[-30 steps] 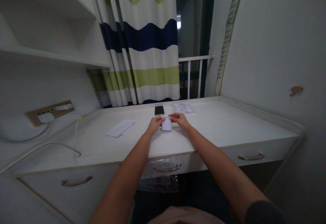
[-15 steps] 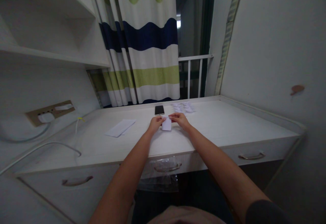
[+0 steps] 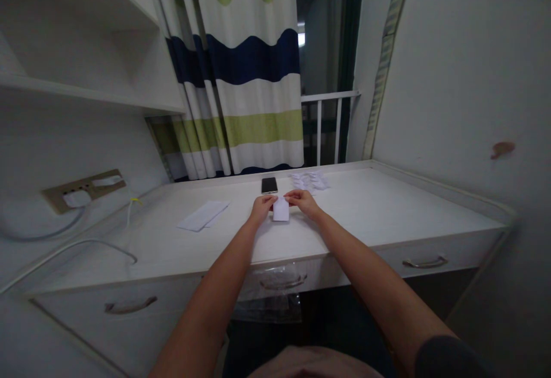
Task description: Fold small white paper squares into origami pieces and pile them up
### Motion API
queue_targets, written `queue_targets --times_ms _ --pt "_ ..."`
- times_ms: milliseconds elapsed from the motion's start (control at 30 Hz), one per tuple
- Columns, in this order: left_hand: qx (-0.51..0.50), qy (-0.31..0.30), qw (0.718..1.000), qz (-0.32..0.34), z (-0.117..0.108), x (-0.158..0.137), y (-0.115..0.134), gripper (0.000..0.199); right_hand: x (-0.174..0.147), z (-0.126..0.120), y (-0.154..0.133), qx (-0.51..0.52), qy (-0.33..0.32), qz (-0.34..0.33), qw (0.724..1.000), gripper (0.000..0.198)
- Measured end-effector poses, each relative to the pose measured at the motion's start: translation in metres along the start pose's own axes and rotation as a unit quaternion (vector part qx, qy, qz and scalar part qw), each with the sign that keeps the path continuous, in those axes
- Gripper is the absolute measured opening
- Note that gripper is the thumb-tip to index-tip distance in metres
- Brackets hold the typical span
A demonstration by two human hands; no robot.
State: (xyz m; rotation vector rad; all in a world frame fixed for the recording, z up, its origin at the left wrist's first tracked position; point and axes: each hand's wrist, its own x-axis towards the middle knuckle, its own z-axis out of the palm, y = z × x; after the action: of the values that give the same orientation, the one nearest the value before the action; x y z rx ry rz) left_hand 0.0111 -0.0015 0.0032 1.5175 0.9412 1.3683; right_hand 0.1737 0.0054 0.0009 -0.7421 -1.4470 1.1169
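A small white piece of paper (image 3: 281, 210), roughly rectangular, is held just above the desk near its middle. My left hand (image 3: 262, 207) pinches its upper left edge. At its upper right corner, the fingers of my right hand (image 3: 302, 201) are closed on it as well. Behind the hands lies a dark-screened phone (image 3: 269, 184). Several small folded white paper pieces (image 3: 310, 180) sit in a group to the phone's right. Flat white paper sheets (image 3: 204, 216), overlapping, rest on the desk to the left of my left hand.
The white desk (image 3: 387, 206) has drawers with metal handles along its front. Clear plastic (image 3: 279, 292) hangs at the middle drawer. A white cable (image 3: 99, 241) runs over the desk's left side, near a wall socket (image 3: 84, 190). A striped curtain (image 3: 258, 97) hangs behind.
Both hands stay almost in place around the small paper, with only a slight shift of the fingers at its top edge. The other things have not moved.
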Motion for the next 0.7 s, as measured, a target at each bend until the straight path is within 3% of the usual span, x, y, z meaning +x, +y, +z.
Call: queue_targets --times_ms 333,500,700 --pt "0.029 -0.006 1.0 0.008 0.0031 -0.0011 0.0009 0.034 0.0034 -0.0029 0.0032 -0.016 0.019 -0.005 1.0 0.027" --pt "0.093 -0.023 0.995 0.02 0.0017 -0.0023 0.0001 0.031 0.0056 -0.0052 0.0053 -0.017 0.059 -0.027 0.998 0.024" --pt "0.19 -0.006 0.98 0.062 0.0005 -0.0002 -0.0016 0.024 0.0054 -0.0044 0.0067 -0.037 0.061 -0.037 0.997 0.023"
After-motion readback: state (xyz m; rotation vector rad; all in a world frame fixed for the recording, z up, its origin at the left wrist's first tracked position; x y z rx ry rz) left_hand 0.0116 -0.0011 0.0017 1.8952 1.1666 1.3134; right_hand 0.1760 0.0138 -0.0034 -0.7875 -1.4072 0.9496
